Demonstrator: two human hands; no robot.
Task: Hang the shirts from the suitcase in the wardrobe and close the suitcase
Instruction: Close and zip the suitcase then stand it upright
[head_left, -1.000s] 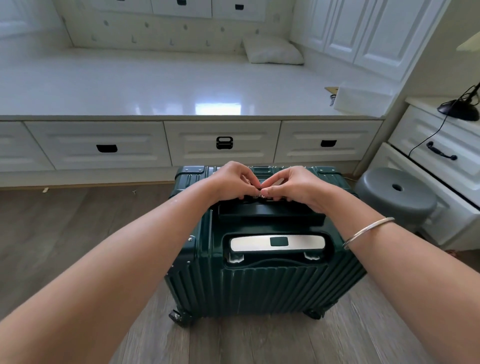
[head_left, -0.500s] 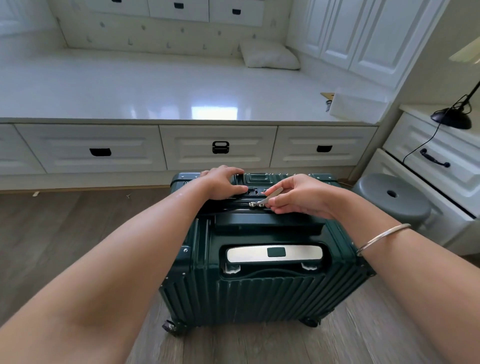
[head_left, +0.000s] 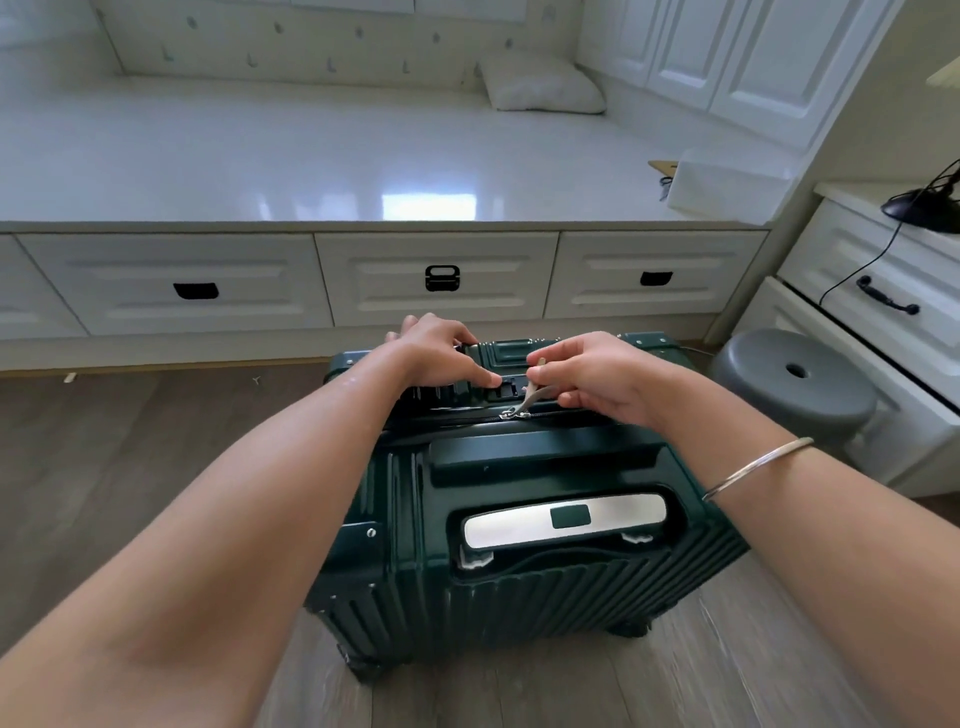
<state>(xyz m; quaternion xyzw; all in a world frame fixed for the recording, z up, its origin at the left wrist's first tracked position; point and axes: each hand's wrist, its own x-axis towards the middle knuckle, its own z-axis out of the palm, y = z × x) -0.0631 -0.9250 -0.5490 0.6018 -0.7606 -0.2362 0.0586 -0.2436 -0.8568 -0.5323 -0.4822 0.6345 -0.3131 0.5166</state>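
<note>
Floorboards carry the dark green suitcase, standing upright near the white drawer front, a grey stool off its right side. Its ribbed shell looks rigid and fairly heavy, so it should stay put under a tug; the sensible hold is the small parts along the top edge. There the left hand presses down beside the lock, fingers curled against the shell, gripping nothing. Just right of it, the right hand pinches the slim zipper pull, which slants down to the slider on the seam.
</note>
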